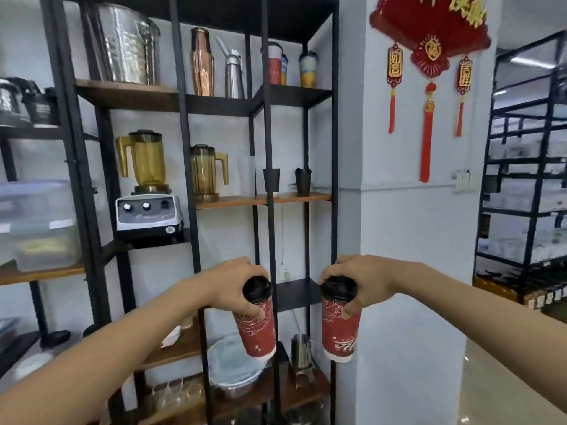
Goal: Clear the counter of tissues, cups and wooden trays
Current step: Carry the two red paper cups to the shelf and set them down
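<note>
Before the black shelf rack, two red cups in hand.

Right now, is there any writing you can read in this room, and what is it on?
Nothing reads clearly.
Red wall ornament: gold characters, too blurred to quote.
Left red cup and right red cup: white patterns, no legible words.
Cups on the top shelf: printing too small.
Blender base: markings too small.
</note>
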